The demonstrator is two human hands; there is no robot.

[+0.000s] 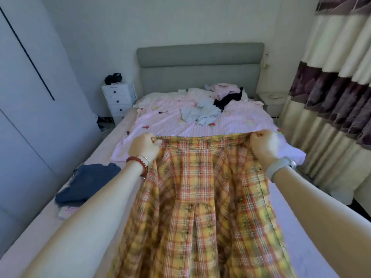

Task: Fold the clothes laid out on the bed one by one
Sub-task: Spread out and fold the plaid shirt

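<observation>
At lower left I see dark blue clothes (pixel 88 183) on the bed (pixel 36 233). My left hand (pixel 144 146) and right hand (pixel 264 145) each pinch a corner of the plaid shirt (pixel 200 207), stretched across centre frame; unfolded clothes (pixel 212 103) lie beyond.

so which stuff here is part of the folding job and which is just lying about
Part of the job:
- plaid shirt, held up by the left hand and right hand
- pile of clothes near the headboard
- dark blue garment at the bed's left edge

Just lying about:
- white drawers
- black item on top of them
- curtain
</observation>
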